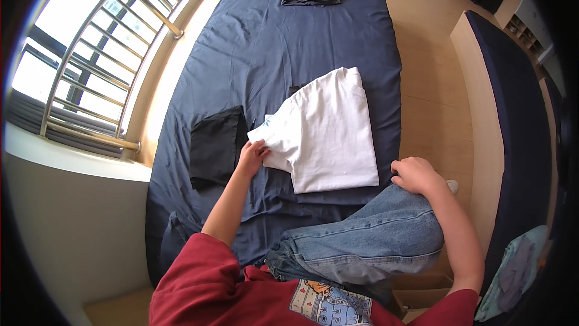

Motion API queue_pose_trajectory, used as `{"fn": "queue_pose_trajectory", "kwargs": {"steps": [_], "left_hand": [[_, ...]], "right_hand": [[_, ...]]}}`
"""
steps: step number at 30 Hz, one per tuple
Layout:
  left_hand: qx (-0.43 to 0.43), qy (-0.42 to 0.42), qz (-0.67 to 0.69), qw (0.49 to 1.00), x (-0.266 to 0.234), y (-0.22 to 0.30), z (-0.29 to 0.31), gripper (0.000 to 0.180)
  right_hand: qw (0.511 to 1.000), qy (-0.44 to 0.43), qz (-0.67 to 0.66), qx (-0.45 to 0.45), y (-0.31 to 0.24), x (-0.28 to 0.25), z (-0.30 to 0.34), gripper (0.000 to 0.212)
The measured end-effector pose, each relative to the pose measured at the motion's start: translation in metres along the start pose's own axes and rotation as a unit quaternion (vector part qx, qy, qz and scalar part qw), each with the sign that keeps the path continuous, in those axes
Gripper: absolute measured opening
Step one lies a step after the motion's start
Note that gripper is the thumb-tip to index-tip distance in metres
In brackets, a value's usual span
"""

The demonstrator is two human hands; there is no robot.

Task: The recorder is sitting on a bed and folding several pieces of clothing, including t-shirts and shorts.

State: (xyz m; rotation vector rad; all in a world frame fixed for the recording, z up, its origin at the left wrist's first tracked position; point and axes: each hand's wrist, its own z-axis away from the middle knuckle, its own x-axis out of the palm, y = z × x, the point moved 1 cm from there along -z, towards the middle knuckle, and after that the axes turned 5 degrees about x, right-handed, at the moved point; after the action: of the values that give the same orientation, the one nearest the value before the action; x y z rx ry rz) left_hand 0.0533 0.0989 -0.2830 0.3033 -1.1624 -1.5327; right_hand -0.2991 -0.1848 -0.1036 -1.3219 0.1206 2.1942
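Left hand: it is pinching the sleeve of the white shirt.
Right hand: relaxed and released, it rests on the knee.
White shirt: I see it on the bed, between both hands, slightly ahead.

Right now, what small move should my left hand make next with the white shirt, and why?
I would probably fold the sleeve inward over the white shirt: it sticks out to the left, and your left hand is at its edge. Your right hand is apart from the shirt.
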Motion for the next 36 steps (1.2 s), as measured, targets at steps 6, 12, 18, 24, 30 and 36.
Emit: {"fn": "queue_pose_trajectory", "kwargs": {"steps": [6, 12, 18, 24, 30, 36], "left_hand": [[0.165, -0.043, -0.013, 0.985, 0.019, 0.028, 0.002, 0.020], [0.280, 0.047, -0.277, 0.918, 0.027, 0.040, 0.002, 0.016], [0.217, 0.201, -0.401, 0.867, 0.005, 0.010, -0.012, 0.042], [0.026, 0.147, -0.513, 0.845, -0.022, -0.018, -0.017, 0.059], [-0.008, 0.071, -0.467, 0.881, -0.020, -0.013, -0.039, 0.048], [-0.184, 0.086, -0.090, 0.975, 0.024, 0.007, -0.019, 0.053]], "right_hand": [[1.000, -0.002, -0.006, 0.009, 0.000, -0.001, 0.002, 0.020], [1.000, 0.006, -0.006, 0.003, 0.000, 0.001, 0.002, 0.021], [1.000, 0.000, -0.005, 0.006, -0.002, -0.002, 0.001, 0.021], [1.000, 0.002, -0.020, 0.015, 0.001, -0.001, 0.000, 0.021], [1.000, -0.007, -0.011, 0.012, 0.000, 0.000, -0.003, 0.022], [0.999, -0.018, -0.028, 0.038, 0.006, 0.003, 0.000, 0.021]]}}
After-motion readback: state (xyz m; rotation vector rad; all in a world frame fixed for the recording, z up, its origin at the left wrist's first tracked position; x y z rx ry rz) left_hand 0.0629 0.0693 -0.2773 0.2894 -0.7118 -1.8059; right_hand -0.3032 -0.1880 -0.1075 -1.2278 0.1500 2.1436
